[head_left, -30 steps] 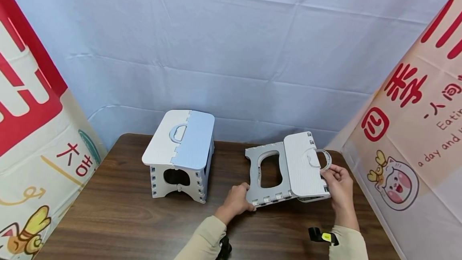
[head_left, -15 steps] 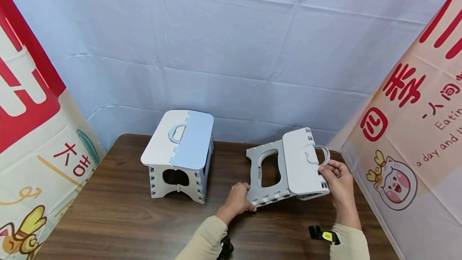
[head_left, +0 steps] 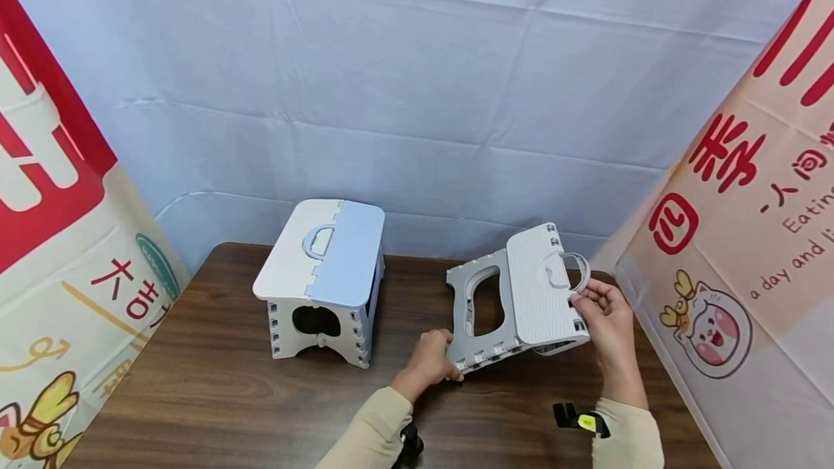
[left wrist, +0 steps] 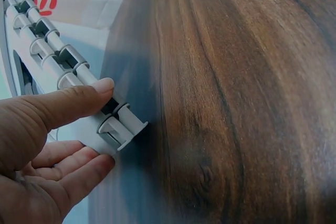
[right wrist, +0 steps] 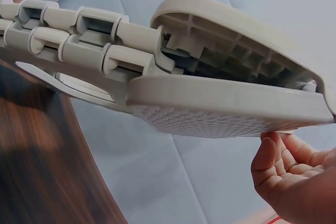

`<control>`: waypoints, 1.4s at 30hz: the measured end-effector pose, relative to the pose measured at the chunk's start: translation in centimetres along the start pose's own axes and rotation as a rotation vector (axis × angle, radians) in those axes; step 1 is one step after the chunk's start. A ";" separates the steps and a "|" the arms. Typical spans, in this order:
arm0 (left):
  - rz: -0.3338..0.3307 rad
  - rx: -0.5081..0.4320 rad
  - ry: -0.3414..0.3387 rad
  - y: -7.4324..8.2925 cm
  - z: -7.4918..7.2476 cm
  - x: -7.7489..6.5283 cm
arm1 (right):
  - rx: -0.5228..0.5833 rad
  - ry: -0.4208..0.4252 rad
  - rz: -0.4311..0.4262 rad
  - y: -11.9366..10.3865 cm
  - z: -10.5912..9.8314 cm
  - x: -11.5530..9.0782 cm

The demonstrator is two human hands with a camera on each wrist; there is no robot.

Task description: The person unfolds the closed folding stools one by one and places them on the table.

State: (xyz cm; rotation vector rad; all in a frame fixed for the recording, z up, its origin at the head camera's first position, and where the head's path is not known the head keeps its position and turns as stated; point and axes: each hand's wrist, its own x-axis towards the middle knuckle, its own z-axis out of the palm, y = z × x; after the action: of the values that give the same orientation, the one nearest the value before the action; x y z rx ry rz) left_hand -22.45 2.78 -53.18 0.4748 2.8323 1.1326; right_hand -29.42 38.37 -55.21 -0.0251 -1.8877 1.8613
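A white-and-grey folding stool lies mostly folded at the right of the table, its white seat folded into two halves that stand slightly apart in the right wrist view. My left hand pinches the near left corner of its grey leg panel; in the left wrist view the thumb lies over the hinged edge and the fingers are beneath. My right hand grips the stool's right edge beside the loop handle. The fingertips' exact hold on the handle is partly hidden.
An unfolded white-and-blue folding stool stands upright on the left of the wooden table. A pale blue cloth hangs behind, with printed cloths at both sides. Dark cameras are strapped to both wrists.
My right hand has moved slightly left and up, tilting the seat end of the folded stool with it. The left hand keeps its hold on the corner almost unmoved.
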 end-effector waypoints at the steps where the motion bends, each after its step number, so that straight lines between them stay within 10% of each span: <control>1: 0.000 -0.004 -0.001 0.0 0.0 0.0 | -0.004 -0.015 0.001 -1.8 0.7 -0.7; 8: 0.000 -0.017 0.001 0.1 0.4 0.3 | 0.007 -0.048 0.018 -14.7 6.4 -5.7; 22: -0.019 -0.006 0.001 0.5 1.1 0.6 | 0.023 0.078 0.075 -18.1 9.5 -6.3; 42: 0.002 -0.092 0.013 0.4 1.5 0.7 | -0.083 0.002 0.008 -19.6 11.6 -6.3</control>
State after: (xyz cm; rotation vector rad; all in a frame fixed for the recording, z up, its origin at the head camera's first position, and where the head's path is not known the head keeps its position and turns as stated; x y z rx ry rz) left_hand -22.72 4.29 -53.98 0.4656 2.7757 1.2642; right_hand -21.72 23.91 -38.19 -0.0613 -1.9648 1.7866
